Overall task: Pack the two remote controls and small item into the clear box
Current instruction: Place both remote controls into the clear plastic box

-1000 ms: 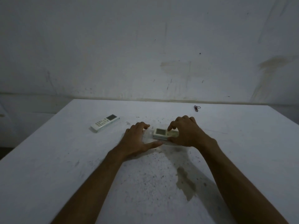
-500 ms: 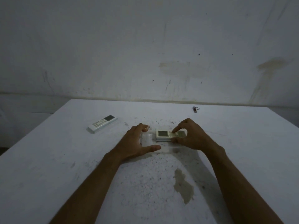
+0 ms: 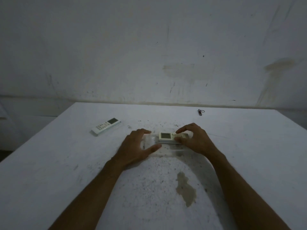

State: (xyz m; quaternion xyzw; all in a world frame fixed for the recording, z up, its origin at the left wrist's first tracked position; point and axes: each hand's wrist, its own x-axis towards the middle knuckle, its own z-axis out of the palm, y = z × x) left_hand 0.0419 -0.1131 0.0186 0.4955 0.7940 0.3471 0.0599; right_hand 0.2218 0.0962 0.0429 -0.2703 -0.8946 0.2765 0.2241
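Observation:
A clear box [image 3: 149, 141] lies on the white table [image 3: 66, 163] at the centre, hard to make out. A cream remote control [image 3: 167, 136] with a small screen rests in it. My right hand [image 3: 194, 138] pinches the remote's right end between thumb and fingers. Curved around the box's left end is my left hand [image 3: 136, 146], fingers on the far side and thumb on the near side. A second white remote control [image 3: 106, 126] lies at the left. A small dark item with a ring [image 3: 200, 112] lies far back right.
A brown stain [image 3: 186, 188] and dark specks mark the table in front of the box. A stained wall [image 3: 166, 55] rises just behind the table's far edge. The table's left edge runs diagonally at the left.
My right hand has drawn slightly right along the cream remote, showing more of its screen end. The remote has settled lower in the box. The left hand stays put.

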